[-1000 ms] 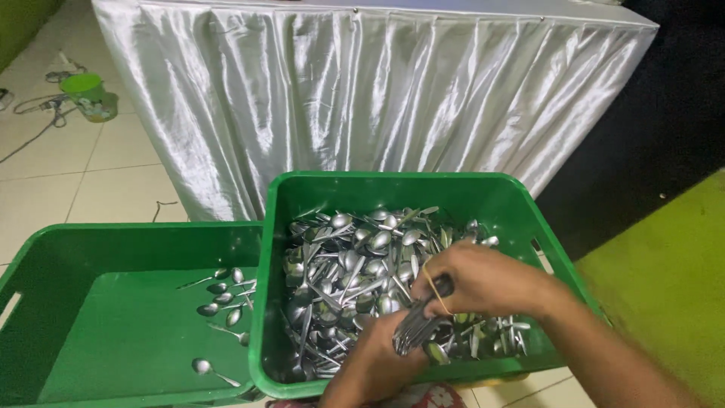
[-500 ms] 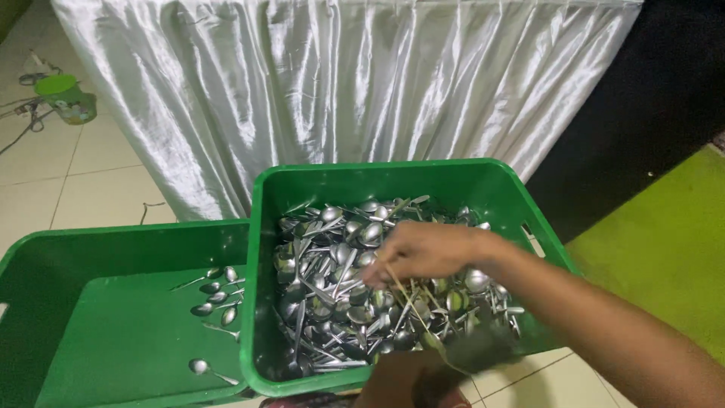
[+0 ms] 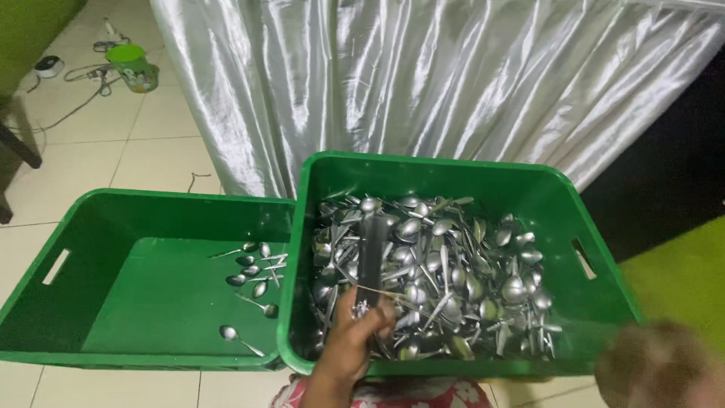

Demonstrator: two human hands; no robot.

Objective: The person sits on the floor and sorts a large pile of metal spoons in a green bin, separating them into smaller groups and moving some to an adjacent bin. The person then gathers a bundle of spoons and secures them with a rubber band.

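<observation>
Premises appear to be a catering or event back area, not a domestic kitchen. Evidence: 2 large green plastic crates (image 3: 151, 302) stand on a pale tiled floor (image 3: 151, 143), the right crate (image 3: 544, 189) filled with a bulk heap of metal spoons (image 3: 438, 279), the left holding a few spoons (image 3: 253, 272) near its right wall. Directly behind them hangs a pleated silver satin table skirt (image 3: 423, 83), of the kind fitted to banquet tables. A green tub (image 3: 134, 66) and loose cables (image 3: 83, 83) lie on the floor at upper left.
</observation>
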